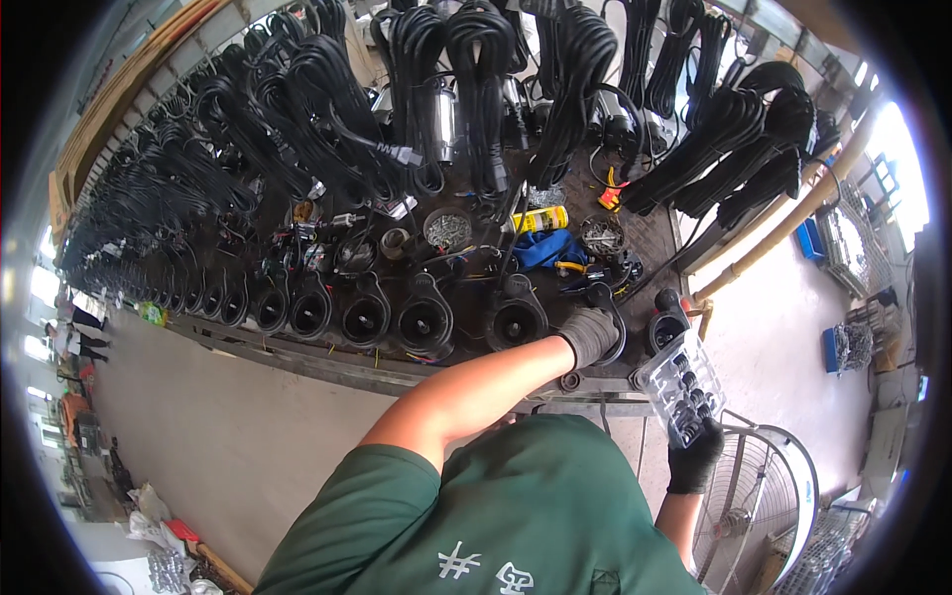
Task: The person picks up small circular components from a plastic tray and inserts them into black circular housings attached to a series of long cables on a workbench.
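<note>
My left hand [589, 337], in a dark grey glove, reaches across to a black round housing [619, 337] at the bench's front edge. Its fingers curl at the housing's rim, and the fingertips are partly hidden. A clear plastic compartment box [706, 365] with several small black parts in it is tilted in my black-gloved right hand [697, 458], which grips its near end. Just beyond the box stands another black round housing [666, 332]. To the left of my left hand, an open black housing [518, 322] begins a long row of similar ones.
Bundles of black cable [570, 94] hang over the bench. Behind the housings lie a tin of screws [447, 230], a yellow can [540, 219], a blue cloth [545, 249] and a red-yellow tool [611, 192]. A large fan [754, 486] stands close to my right arm.
</note>
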Available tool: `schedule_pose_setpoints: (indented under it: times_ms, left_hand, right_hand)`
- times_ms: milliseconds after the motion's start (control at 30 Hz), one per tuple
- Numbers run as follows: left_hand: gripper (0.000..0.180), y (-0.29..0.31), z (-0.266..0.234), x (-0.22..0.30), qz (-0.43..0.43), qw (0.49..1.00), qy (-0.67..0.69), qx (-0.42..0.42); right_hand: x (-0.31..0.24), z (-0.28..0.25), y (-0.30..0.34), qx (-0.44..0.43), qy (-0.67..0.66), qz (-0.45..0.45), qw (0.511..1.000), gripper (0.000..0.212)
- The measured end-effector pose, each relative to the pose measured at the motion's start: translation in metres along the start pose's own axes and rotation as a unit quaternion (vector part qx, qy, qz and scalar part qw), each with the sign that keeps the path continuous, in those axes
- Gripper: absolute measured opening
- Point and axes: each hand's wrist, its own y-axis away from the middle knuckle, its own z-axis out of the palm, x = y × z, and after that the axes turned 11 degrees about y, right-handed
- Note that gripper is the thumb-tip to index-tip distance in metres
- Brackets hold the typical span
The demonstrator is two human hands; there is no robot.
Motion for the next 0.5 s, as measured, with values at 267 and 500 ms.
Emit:
schedule_pose_setpoints:
  times_ms: [267, 500]
  left_hand:
    - [0.031, -0.012, 0.012, 0.003, 0.049, 0.996, -0.05, -0.057]
    - [0.032, -0.043, 0.074, -0.029, 0.019, 0.971, -0.229, -0.061]
  right_hand:
    - [-0.003, 0.005, -0.01, -0.043, -0.064, 0.019, 0.997, 0.064]
    - [-0.019, 0.024, -0.043, -0.081, -0.026, 0.029, 0.996, 0.064]
